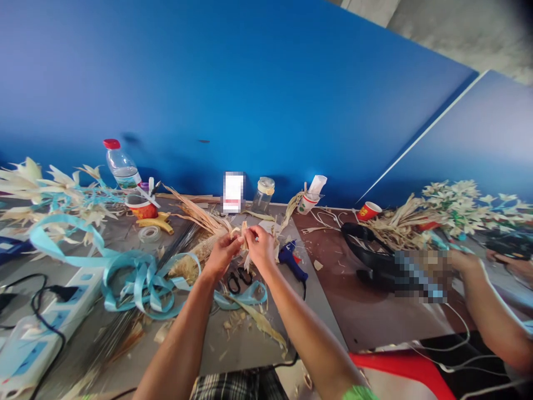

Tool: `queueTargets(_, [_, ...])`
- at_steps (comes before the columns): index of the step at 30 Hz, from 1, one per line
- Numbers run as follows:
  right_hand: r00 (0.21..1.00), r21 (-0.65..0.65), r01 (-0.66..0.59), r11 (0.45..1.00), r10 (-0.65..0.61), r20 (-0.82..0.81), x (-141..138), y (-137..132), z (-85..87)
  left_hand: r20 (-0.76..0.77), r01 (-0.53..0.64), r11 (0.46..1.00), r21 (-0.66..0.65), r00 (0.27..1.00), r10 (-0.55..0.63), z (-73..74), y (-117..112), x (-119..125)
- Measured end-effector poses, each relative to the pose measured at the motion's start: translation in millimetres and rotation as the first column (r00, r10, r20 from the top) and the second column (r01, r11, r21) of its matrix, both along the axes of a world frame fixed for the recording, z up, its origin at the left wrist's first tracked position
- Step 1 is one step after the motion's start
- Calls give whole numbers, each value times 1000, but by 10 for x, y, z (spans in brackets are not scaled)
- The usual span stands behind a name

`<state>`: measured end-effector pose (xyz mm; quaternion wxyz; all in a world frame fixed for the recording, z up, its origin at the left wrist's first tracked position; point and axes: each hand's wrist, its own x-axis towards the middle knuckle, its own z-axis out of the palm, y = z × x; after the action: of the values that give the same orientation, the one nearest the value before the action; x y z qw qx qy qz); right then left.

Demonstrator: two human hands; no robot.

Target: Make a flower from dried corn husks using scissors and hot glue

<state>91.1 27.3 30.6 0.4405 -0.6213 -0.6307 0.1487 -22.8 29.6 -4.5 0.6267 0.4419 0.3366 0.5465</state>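
Observation:
My left hand and my right hand meet over the middle of the table, fingers pinched around a small pale piece of dried husk. Its exact shape is partly hidden by my fingers. Black-handled scissors lie just below my hands. To the right of my right hand rests a blue glue gun. A bundle of dried husks spreads out behind my left hand. Loops of light blue ribbon lie to the left of my left forearm.
A power strip and thin dark wires occupy the left. Along the wall stand a water bottle, a glass jar and a paper cup. Husk flowers stand at right, near a co-worker's arm.

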Motion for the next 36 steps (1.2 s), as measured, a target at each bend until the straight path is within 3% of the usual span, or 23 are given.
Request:
queueTargets(3, [995, 52, 54, 997, -58, 75, -22, 20, -3, -7, 21, 1000, 1, 1000, -21, 8, -8, -6])
queueTargets(7, [989, 95, 38, 995, -51, 141, -45, 44, -41, 24, 33, 999, -38, 999, -32, 47, -27, -17])
queueTargets(17, [991, 15, 37, 999, -39, 128, 25, 17, 2, -69, 164, 986, -19, 984, -165, 5, -40, -54])
queueTargets(23, [991, 21, 82, 996, -84, 101, 52, 31, 44, -145, 93, 995, 31, 986, -87, -27, -43, -59])
queueTargets(27, [978, 65, 207, 976, -207, -2, 232, 121, 85, -38, -14, 999, 33, 999, 16, -12, -23, -69])
queueTargets(29, [988, 75, 152, 985, -150, -40, 317, 146, 103, -1, -71, 997, 13, 997, 71, 1, -6, -69])
queueTargets(32, [995, 41, -79, 996, 81, -55, 346, 109, 112, 17, -128, 991, -34, 991, 129, 34, 6, -62])
queueTargets(36, [950, -29, -307, 951, 304, -71, 261, -6, 114, 55, -185, 980, -73, 980, 190, 99, -17, -66])
